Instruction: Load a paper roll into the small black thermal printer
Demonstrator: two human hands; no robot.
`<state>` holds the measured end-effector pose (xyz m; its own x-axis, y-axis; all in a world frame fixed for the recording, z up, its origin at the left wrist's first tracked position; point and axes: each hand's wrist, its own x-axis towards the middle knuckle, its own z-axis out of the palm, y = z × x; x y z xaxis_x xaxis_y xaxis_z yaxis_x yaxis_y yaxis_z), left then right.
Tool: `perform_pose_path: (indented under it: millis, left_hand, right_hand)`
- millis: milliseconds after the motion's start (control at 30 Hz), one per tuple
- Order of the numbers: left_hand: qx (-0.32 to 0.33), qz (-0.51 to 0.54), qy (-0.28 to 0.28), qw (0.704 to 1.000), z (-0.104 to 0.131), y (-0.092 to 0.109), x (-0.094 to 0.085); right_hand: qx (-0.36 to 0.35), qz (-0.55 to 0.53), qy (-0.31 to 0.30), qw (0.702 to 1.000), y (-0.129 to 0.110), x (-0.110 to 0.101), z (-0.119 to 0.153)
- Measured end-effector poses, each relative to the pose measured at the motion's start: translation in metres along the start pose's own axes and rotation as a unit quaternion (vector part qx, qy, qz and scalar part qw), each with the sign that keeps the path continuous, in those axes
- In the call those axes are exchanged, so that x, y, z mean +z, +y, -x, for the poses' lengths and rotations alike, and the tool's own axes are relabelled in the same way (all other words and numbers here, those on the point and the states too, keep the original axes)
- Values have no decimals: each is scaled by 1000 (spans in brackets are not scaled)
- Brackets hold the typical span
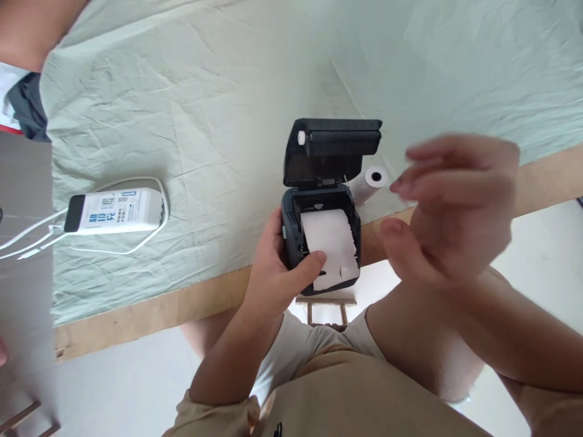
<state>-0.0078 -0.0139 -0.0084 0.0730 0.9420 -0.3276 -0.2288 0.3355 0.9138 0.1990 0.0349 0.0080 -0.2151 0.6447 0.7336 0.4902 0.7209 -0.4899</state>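
Note:
My left hand [280, 273] is wrapped round the side of a small dark label printer [334, 142], whose lid stands raised. Inside the printer lies a roll of white paper [328, 233] with a torn end hanging towards me, and my left thumb rests on that paper. My right hand [460, 200] hovers to the right of the printer, a bit smeared by motion; thumb and fingers are apart and nothing shows between them. Just behind the printer's right corner, a second white paper roll [364, 185] with a dark core sits on the cloth, between the printer and my right hand.
A pale green cloth [218, 139] covers the table, its wooden edge [182, 311] bare along my side. On the left lies a white power strip [118, 212] with white cables. Another person's arm [36, 30] reaches in at the top left. A wooden stool [325, 300] shows below.

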Motion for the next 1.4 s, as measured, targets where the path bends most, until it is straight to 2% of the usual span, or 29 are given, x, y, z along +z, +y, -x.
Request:
perform_pose_path:
  millis: [133, 267, 333, 433, 600, 667, 800, 1000, 1200, 1400]
  left_hand:
    - [-8, -8, -6, 1000, 0, 1, 0]
    - [1, -17, 19, 1000, 0, 1, 2]
    - [4, -19, 15, 1000, 0, 0, 1]
    - [-5, -5, 12, 1000, 0, -3, -2]
    - [30, 9, -2, 999, 0, -5, -3]
    - [52, 32, -16, 998, 0, -5, -1]
    - [69, 56, -2, 996, -1, -5, 2]
    - [49, 46, 10, 998, -4, -2, 3]
    - [38, 97, 33, 994, -8, -3, 8]
    - [44, 158, 72, 984, -11, -6, 10]
  right_hand:
    - [59, -55, -4, 997, 5, 2, -4]
    - [-2, -91, 28, 995, 0, -2, -8]
    - [-20, -95, -3, 995, -4, -5, -8]
    - [34, -75, -103, 991, -8, -8, -7]
    - [147, -109, -173, 968, -3, -2, -1]
    - [192, -152, -195, 950, -1, 0, 1]
    - [255, -198, -217, 921, 2, 1, 2]
    - [309, -167, -244, 904, 3, 3, -2]
    - [313, -161, -239, 905, 3, 4, 0]
    - [279, -203, -229, 910, 2, 1, 4]
